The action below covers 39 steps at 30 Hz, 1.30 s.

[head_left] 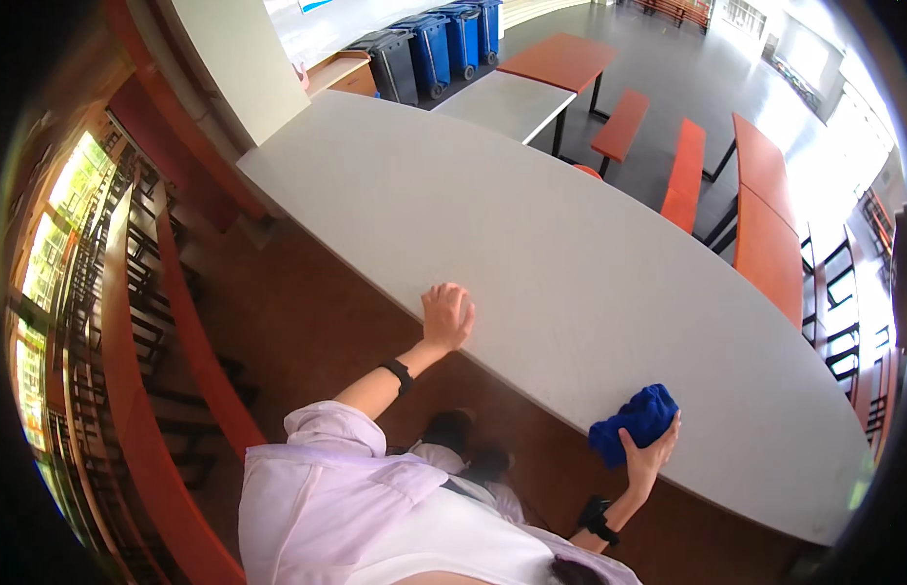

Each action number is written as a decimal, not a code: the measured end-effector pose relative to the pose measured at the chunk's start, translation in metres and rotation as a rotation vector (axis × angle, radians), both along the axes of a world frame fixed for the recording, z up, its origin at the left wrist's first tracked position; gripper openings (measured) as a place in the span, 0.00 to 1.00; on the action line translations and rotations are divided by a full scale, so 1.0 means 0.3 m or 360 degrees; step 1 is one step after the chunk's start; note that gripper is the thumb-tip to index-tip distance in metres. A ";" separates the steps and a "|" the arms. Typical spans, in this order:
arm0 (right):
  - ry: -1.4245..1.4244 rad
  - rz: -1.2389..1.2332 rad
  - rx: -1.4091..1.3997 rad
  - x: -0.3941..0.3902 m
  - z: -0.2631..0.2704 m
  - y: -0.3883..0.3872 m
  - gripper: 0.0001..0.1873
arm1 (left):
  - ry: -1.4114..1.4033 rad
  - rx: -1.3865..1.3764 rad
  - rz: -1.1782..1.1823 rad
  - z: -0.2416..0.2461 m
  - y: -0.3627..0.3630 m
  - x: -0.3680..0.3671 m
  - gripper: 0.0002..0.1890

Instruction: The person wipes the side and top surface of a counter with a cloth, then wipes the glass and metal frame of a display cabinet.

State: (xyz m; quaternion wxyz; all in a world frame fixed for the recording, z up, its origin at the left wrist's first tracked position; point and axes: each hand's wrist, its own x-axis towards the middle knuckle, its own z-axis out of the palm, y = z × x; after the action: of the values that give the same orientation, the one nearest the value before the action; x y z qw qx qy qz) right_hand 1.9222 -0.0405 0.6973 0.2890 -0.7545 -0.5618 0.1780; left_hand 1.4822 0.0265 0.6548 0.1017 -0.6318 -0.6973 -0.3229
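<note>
A long pale grey tabletop (541, 256) stretches across the view in front of me. My left hand (447, 316) rests at its near edge with the fingers curled down, and nothing shows in it. Farther right, my right hand (651, 446) grips a crumpled dark blue cloth (640, 418), thumb on one side and fingers on the other. The cloth lies on the near edge of the table, part of it hanging over.
Several wheeled bins (431, 51) stand beyond the far left end. Past the table are a white table (504, 106), orange tables (559, 58) and orange benches (685, 175). A pillar (234, 66) meets the left end. Long benches (131, 380) run along my left.
</note>
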 end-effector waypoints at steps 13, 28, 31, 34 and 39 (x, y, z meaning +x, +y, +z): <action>0.0311 0.0851 0.0243 -0.558 0.061 0.300 0.53 | -0.0014 -0.0041 -0.0053 0.031 0.021 0.034 0.19; 0.0074 0.0430 0.0325 -0.740 -0.013 0.229 0.42 | -0.0289 -0.0010 -0.0469 0.025 0.011 0.037 0.20; -0.0026 0.0006 0.0444 -0.523 -0.072 0.205 0.42 | -0.0216 -0.0060 -0.0617 0.024 0.010 0.025 0.21; -0.0285 -0.0383 0.0602 -0.302 -0.135 0.138 0.40 | -0.0172 -0.0147 -0.0697 0.022 0.006 0.021 0.22; -0.0346 -0.0816 0.0480 -0.213 -0.154 0.059 0.41 | -0.0158 -0.0181 -0.0711 0.013 -0.005 0.021 0.24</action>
State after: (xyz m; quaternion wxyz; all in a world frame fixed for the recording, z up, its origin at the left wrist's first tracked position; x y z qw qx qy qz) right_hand 1.8584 -0.0228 0.6510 0.3712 -0.8347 -0.4010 -0.0677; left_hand 1.4884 0.0249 0.6587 -0.0425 -0.7584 -0.5615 -0.3283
